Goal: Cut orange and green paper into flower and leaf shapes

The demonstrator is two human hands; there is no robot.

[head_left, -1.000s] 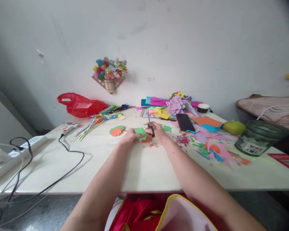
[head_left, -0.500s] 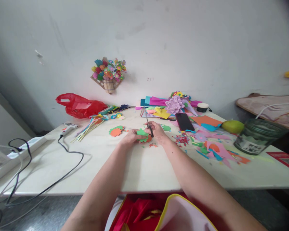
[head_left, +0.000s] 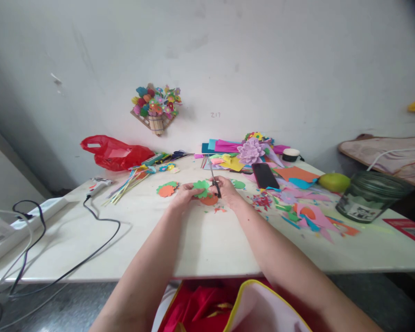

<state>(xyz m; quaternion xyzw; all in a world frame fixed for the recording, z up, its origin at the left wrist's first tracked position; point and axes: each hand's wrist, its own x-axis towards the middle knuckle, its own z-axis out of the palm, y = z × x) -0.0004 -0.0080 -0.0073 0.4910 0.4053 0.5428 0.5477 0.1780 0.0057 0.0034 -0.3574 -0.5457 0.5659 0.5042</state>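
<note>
My left hand (head_left: 182, 194) pinches a green scalloped foam flower shape (head_left: 201, 188) just above the white table (head_left: 207, 240). My right hand (head_left: 228, 190) is closed round the handles of a pair of scissors (head_left: 213, 179), whose blades point away from me and meet the right edge of the green shape. An orange foam piece (head_left: 209, 200) lies right under the green one. A few orange scraps (head_left: 220, 210) lie beside my right wrist.
A finished green-and-orange flower (head_left: 166, 188) lies left of my hands. A black phone (head_left: 265, 175), coloured foam sheets (head_left: 295, 174) and offcuts (head_left: 307, 216) spread to the right, with a green jar (head_left: 370, 197) and a green fruit (head_left: 335, 182). A glue gun (head_left: 97, 184), its black cable (head_left: 90, 240) and a red bag (head_left: 115, 151) are at left.
My left hand has lifted and turned the green shape a little, so it now stands higher over the orange piece. The scissors have stayed at its right edge.
</note>
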